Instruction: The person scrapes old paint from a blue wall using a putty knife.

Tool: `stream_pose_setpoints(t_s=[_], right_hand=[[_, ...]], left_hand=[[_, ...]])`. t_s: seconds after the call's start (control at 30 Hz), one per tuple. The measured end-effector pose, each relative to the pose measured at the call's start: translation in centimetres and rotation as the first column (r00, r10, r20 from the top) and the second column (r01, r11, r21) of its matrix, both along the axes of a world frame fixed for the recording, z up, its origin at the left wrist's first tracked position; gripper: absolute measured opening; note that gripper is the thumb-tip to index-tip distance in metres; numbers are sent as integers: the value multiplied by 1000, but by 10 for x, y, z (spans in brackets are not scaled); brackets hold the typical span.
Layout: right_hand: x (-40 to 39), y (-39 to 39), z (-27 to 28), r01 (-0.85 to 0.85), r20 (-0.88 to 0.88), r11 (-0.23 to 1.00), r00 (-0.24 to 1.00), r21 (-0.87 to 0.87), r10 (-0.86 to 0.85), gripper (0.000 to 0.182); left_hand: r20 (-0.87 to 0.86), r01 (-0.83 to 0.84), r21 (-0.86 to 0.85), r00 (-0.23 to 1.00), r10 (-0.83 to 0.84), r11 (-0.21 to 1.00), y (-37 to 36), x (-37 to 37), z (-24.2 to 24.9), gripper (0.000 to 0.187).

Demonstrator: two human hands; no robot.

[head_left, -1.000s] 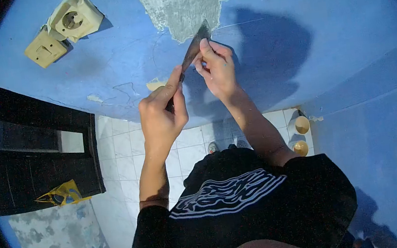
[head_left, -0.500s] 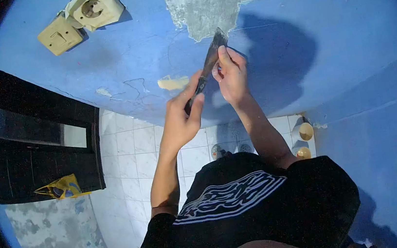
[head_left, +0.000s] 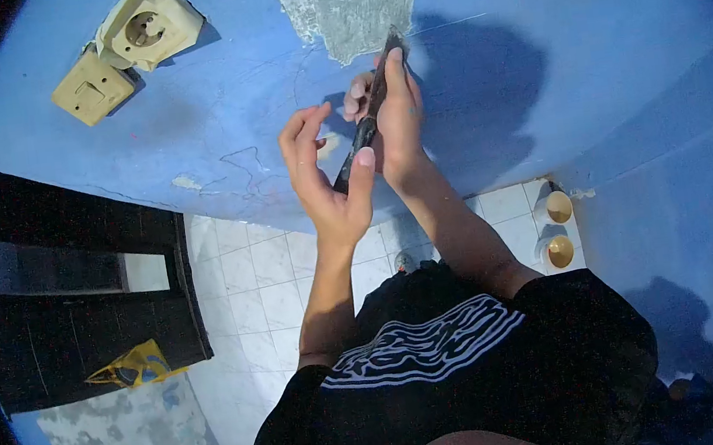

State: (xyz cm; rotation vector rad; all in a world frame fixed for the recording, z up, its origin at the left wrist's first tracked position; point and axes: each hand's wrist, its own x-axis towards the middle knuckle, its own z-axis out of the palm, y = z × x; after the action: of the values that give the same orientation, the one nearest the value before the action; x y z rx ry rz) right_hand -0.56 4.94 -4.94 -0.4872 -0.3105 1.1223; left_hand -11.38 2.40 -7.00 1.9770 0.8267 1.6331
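Observation:
My right hand (head_left: 402,125) is closed around the upper part of a dark scraper (head_left: 363,136), its thumb lying along the blade. The scraper slants up and right, and its tip is at the lower edge of a rough grey bare patch (head_left: 363,6) on the blue wall (head_left: 242,68). Beside the black handle, my left hand (head_left: 334,197) has its fingers spread and raised off it. Only the left thumb overlaps the handle. Behind the hands, a small pale chipped spot (head_left: 329,145) shows partly.
A socket (head_left: 151,28) and a light switch (head_left: 92,87) hang on the wall at upper left. Two cups (head_left: 559,207) stand on the white tiled floor (head_left: 248,309) at right. A yellow bag (head_left: 137,364) is by the dark door (head_left: 62,335) at left.
My left fingers have opened away from the scraper's handle. My right hand has gone from a pinch near the blade to a fuller grip. The view has shifted slightly.

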Motion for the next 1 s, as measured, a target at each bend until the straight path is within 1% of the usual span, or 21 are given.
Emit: stream_pose_setpoints(t_s=[0.03, 0.1, 0.13, 0.17, 0.23, 0.27, 0.33, 0.43, 0.5, 0.57, 0.6, 0.63, 0.67, 0.7, 0.73, 0.77, 0.83, 0.9, 0.93, 0.97, 1.0], right_hand=[[0, -1, -4, 9, 2, 1000, 1000, 5, -9, 35], [4, -7, -14, -179, -47, 966, 981, 188, 191, 38], [3, -6, -18, -181, -77, 953, 976, 244, 205, 40], [2, -5, -21, -175, -74, 955, 977, 241, 198, 40], [-1, -3, -21, -186, -126, 970, 970, 154, 206, 62], [-4, -4, -20, -181, -129, 971, 971, 155, 201, 62], [-9, -4, -15, -159, -101, 987, 982, 34, 162, 63], [-10, 3, -15, -194, -220, 969, 949, 153, 224, 63], [-6, 1, -11, -193, -234, 968, 945, 163, 228, 61], [-10, -9, -12, -204, -245, 966, 940, 158, 238, 59], [-11, -14, -11, -204, -116, 974, 970, 95, 214, 55], [-9, -17, -6, -184, 22, 982, 983, 50, 183, 50], [-7, -20, -12, -227, 23, 970, 974, 87, 226, 39], [-9, -23, -18, -230, 26, 970, 973, 85, 228, 39], [-12, -27, -22, -253, 0, 965, 967, 70, 253, 36], [-14, -30, -23, -277, -23, 959, 960, 63, 279, 33], [-18, -40, -28, -281, -5, 956, 959, 84, 282, 33], [-27, -46, -40, -175, 40, 985, 984, 0, 175, 35], [-30, -54, -39, -191, 78, 981, 978, -36, 194, 40], [-32, -58, -43, -191, 76, 981, 978, -35, 193, 40], [-34, -60, -51, -226, 57, 973, 973, 44, 224, 42]], left_hand=[[2, 9, 5, 1000, -9, 1000, 1, 1, -2, 54], [139, 141, -38, 981, -135, 989, 1, 3, -5, 59], [158, 203, -32, 968, -195, 979, -1, 1, -7, 63], [162, 209, -34, 966, -201, 977, -2, 0, -9, 63], [177, 246, 15, 953, -245, 969, -3, -2, -10, 65], [173, 251, 14, 953, -250, 968, -3, -7, -8, 65], [-160, 151, 239, 980, -114, 959, 2, -17, 1, 63], [-60, 207, 347, 978, -199, 915, 12, -13, 8, 63], [-80, 260, 384, 965, -248, 886, 11, -16, 16, 59], [-156, 194, 258, 975, -158, 946, 0, -17, 19, 57], [7, 151, 235, 988, -157, 960, 0, -14, 18, 46], [10, 157, 255, 986, -165, 954, 7, -13, 30, 46], [-82, 131, 1, 988, -130, 991, 17, -19, 44, 37], [-177, 69, -251, 977, -116, 965, 27, -20, 53, 29], [-264, 107, -73, 957, -123, 992, 42, -12, 49, 22], [-257, 103, -60, 960, -115, 993, 46, -9, 49, 22], [-230, 204, -461, 913, -338, 864, 50, 0, 54, 22], [-197, 188, -453, 932, -304, 872, 47, 11, 58, 22], [-234, 134, -340, 946, -222, 931, 51, 17, 56, 24], [-259, 78, -225, 956, -137, 971, 53, 23, 53, 26], [-300, 32, -214, 949, -97, 976, 51, 28, 49, 30]])
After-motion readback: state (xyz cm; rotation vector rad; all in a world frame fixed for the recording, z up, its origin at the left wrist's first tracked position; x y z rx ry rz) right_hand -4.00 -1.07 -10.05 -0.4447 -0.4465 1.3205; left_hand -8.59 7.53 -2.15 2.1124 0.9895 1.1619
